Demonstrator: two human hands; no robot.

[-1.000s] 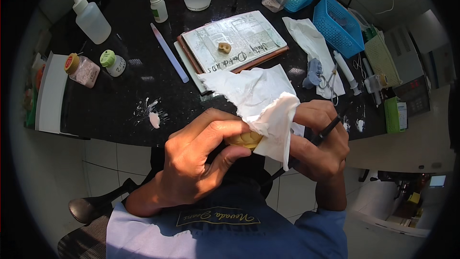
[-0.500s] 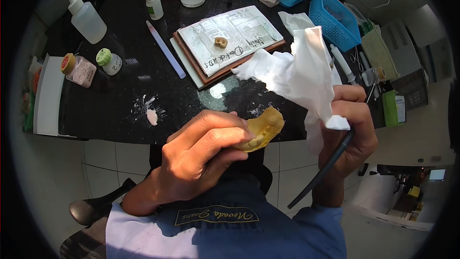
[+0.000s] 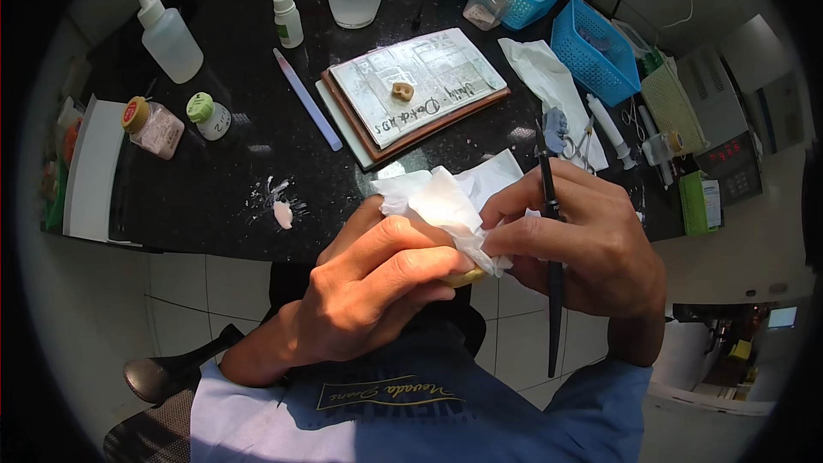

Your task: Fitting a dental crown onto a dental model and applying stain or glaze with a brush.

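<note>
My left hand (image 3: 369, 279) is closed around a yellow dental cast (image 3: 465, 278), of which only a lower edge shows below the fingers. Over the cast lies a crumpled white tissue (image 3: 441, 197), pinched and pressed down by my right hand (image 3: 600, 240). That same hand also keeps a slim black-handled tool (image 3: 554, 317) between its fingers, thin tip pointing away from me; its exact kind is unclear. Both hands meet just off the table's near edge. Beyond them a small tan tooth-shaped piece (image 3: 402, 91) rests on a white pad (image 3: 446, 64) with handwriting.
Pink powder residue (image 3: 282, 214) lies on the black table at left, with a lilac spatula (image 3: 307, 99) farther back. Powder jars (image 3: 154, 129) and a squeeze bottle (image 3: 171, 43) stand far left. A glass of cloudy water (image 3: 356, 0), blue baskets (image 3: 596, 51) and scissors (image 3: 585, 141) are beyond.
My right hand has brought the tissue left and down onto the cast, covering most of it. The black-handled tool has swung more upright. The head view has shifted slightly.
</note>
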